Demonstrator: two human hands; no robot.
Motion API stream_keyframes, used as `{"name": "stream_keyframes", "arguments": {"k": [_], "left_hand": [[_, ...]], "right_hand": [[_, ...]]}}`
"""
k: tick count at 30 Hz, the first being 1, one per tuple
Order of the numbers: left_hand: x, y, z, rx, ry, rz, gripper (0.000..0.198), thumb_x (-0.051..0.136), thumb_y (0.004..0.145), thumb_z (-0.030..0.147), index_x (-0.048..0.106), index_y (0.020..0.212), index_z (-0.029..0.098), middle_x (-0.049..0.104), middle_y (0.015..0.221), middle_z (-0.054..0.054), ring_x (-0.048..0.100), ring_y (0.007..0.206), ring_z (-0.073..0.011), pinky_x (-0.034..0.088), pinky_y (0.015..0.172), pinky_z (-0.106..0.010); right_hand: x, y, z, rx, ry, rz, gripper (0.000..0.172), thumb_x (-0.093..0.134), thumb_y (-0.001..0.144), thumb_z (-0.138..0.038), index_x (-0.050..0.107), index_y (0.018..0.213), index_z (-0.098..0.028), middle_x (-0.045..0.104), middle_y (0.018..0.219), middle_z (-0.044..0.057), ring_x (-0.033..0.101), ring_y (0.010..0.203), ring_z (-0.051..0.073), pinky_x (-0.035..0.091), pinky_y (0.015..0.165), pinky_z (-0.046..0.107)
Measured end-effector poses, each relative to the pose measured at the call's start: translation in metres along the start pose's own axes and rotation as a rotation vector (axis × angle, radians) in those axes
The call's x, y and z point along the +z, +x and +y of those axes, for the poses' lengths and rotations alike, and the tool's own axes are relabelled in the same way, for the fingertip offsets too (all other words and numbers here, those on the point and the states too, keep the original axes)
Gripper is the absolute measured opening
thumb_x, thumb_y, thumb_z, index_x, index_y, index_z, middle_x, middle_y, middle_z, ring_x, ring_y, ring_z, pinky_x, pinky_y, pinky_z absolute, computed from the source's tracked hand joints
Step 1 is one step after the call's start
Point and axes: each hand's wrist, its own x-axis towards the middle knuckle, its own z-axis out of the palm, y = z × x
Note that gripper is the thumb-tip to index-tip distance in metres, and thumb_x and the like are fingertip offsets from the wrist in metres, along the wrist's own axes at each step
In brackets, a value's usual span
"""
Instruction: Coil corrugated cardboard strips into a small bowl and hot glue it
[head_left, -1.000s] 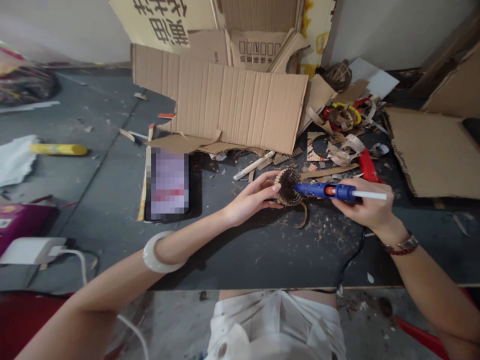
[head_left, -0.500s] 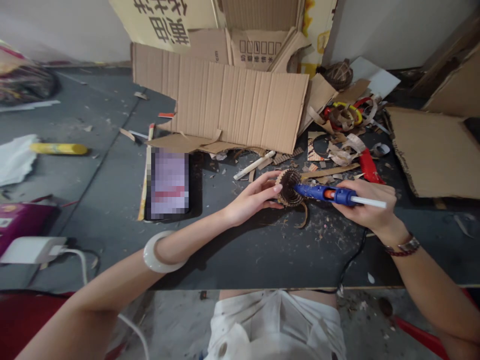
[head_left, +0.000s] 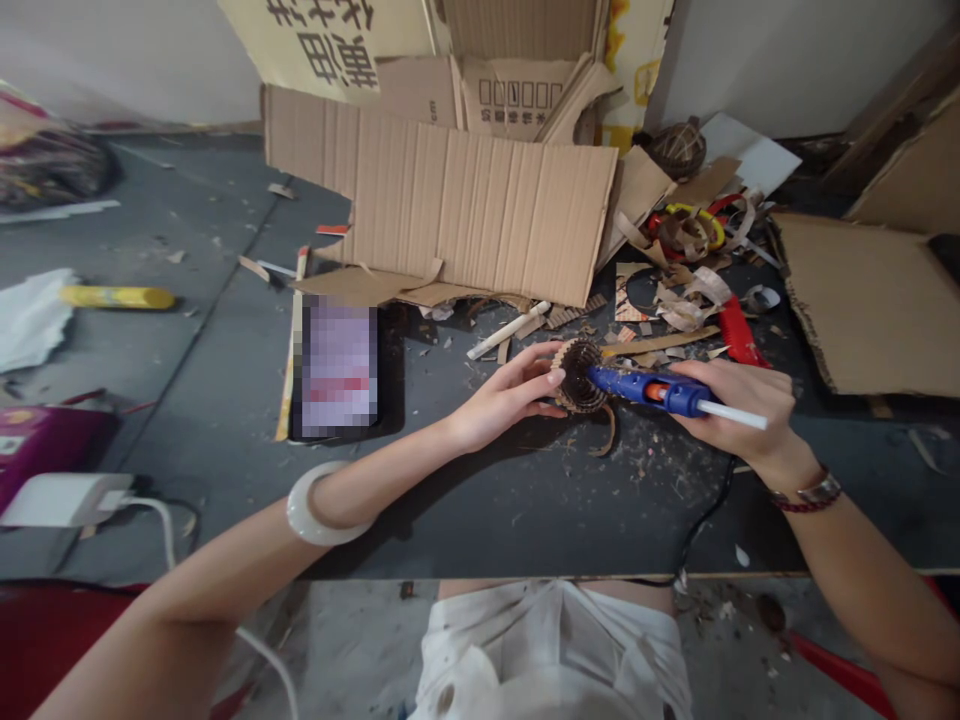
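Note:
Near the middle of the dark table, my left hand is closed around the left side of a small round cup of corrugated cardboard. The cup's opening faces right, and a thin cardboard strip curls below it. My right hand grips a blue glue gun with a white glue stick jutting from its rear. The gun's nozzle points into the cup's opening; its very tip is hard to make out against the dark inside.
Large cardboard sheets stand behind the hands. Paper scraps and a red tool lie at the back right. On the left are a phone, a yellow knife and a white charger. A black cord trails to the table's edge.
The glue gun has tilted slightly, its rear end and glue stick now a little lower and further left. My left hand and the cup have stayed in place.

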Motion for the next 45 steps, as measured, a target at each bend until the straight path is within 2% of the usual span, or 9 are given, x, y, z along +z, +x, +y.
{"name": "stream_keyframes", "arguments": {"k": [5,12,18,23,29,38,42,45], "left_hand": [[0.0004,-0.0002,0.0001,0.0,-0.003,-0.009,0.042,0.068,0.08,0.036,0.054,0.119,0.027,0.058,0.113,-0.005,0.06,0.093,-0.0177,0.052,0.08,-0.035],[0.0003,0.0001,0.0001,-0.01,-0.014,0.005,0.043,0.068,0.081,0.034,0.053,0.12,0.025,0.057,0.114,-0.006,0.059,0.095,-0.0178,0.053,0.078,-0.032],[0.0006,-0.0002,0.0007,-0.004,-0.003,-0.003,0.043,0.068,0.081,0.036,0.054,0.119,0.025,0.057,0.114,-0.006,0.059,0.094,-0.017,0.053,0.077,-0.031],[0.0009,-0.0004,0.001,-0.007,-0.002,0.0,0.044,0.068,0.08,0.036,0.053,0.12,0.024,0.057,0.115,-0.007,0.06,0.093,-0.0171,0.053,0.077,-0.031],[-0.0004,0.0001,-0.0003,0.0,-0.01,-0.014,0.041,0.067,0.081,0.035,0.054,0.119,0.026,0.057,0.117,-0.006,0.059,0.094,-0.0172,0.053,0.077,-0.031],[-0.0003,0.0003,0.0,-0.006,-0.006,-0.007,0.041,0.068,0.08,0.037,0.055,0.117,0.025,0.058,0.111,-0.005,0.06,0.093,-0.0172,0.053,0.079,-0.034],[-0.0001,-0.0001,0.0004,-0.008,-0.013,0.004,0.042,0.068,0.08,0.036,0.055,0.118,0.025,0.057,0.114,-0.006,0.06,0.093,-0.0171,0.053,0.077,-0.031],[0.0001,-0.0002,0.0004,-0.014,-0.015,0.009,0.042,0.068,0.081,0.036,0.054,0.118,0.025,0.058,0.115,-0.006,0.06,0.093,-0.0174,0.053,0.076,-0.031]], "right_hand": [[0.0019,-0.0021,0.0004,0.012,-0.018,-0.009,0.03,0.065,0.082,-0.038,0.063,0.107,-0.021,0.074,0.089,0.003,0.07,0.072,0.018,0.054,0.068,0.027],[0.001,-0.0004,-0.0038,0.002,-0.013,-0.025,0.034,0.062,0.085,-0.032,0.059,0.117,-0.022,0.074,0.094,0.004,0.07,0.076,0.019,0.056,0.07,0.03],[-0.0047,0.0052,-0.0044,-0.02,-0.05,0.003,0.041,0.071,0.077,-0.036,0.06,0.112,-0.017,0.073,0.088,0.005,0.068,0.069,0.019,0.052,0.063,0.03],[-0.0039,0.0032,-0.0027,-0.005,-0.03,0.016,0.042,0.07,0.077,-0.037,0.059,0.114,-0.02,0.073,0.089,0.003,0.068,0.07,0.018,0.052,0.065,0.029],[-0.001,-0.0024,0.0006,0.007,-0.034,0.046,0.04,0.067,0.08,-0.036,0.06,0.115,-0.017,0.073,0.093,0.005,0.069,0.075,0.018,0.053,0.07,0.028],[-0.0047,0.0018,-0.0005,0.041,-0.056,0.033,0.037,0.069,0.077,-0.036,0.061,0.11,-0.02,0.073,0.087,0.003,0.067,0.067,0.017,0.052,0.064,0.028],[-0.0014,-0.0024,0.0009,0.02,-0.026,0.021,0.039,0.067,0.08,-0.036,0.06,0.113,-0.019,0.073,0.092,0.005,0.068,0.075,0.017,0.053,0.071,0.027],[0.0002,-0.0024,0.0008,0.018,-0.02,0.007,0.038,0.065,0.081,-0.035,0.06,0.115,-0.02,0.073,0.094,0.004,0.069,0.076,0.018,0.052,0.071,0.027]]}}
